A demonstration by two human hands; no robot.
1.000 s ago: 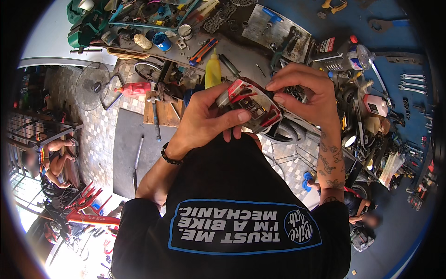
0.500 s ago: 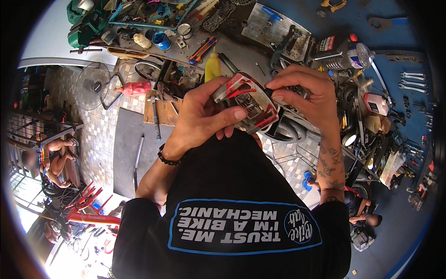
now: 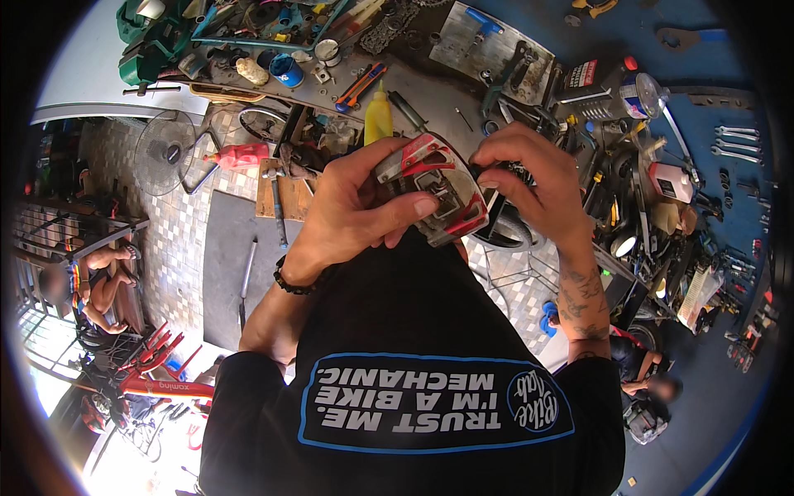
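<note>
A red and silver bicycle pedal (image 3: 453, 186) is held up in front of my chest. My left hand (image 3: 351, 207) grips it from the left, with the thumb across its face and the other fingers partly hidden behind it. Just off the pedal's right edge is my right hand (image 3: 529, 178), its thumb and forefinger curled toward each other in a pinch. Anything between those fingertips is too small and dark to make out. A yellow squeeze bottle (image 3: 378, 117) stands on the bench beyond the pedal.
The cluttered workbench (image 3: 422, 91) holds a blue-and-orange cutter (image 3: 361, 87), a metal plate (image 3: 463, 41) with tools and a large clear bottle (image 3: 633, 97). A hammer (image 3: 277, 202) and a fan (image 3: 168, 153) are at left. Other people sit at far left and lower right.
The pedal has turned slightly, and its face shows more fully. My right hand has shifted a little left and down, with its thumb and forefinger slightly farther apart.
</note>
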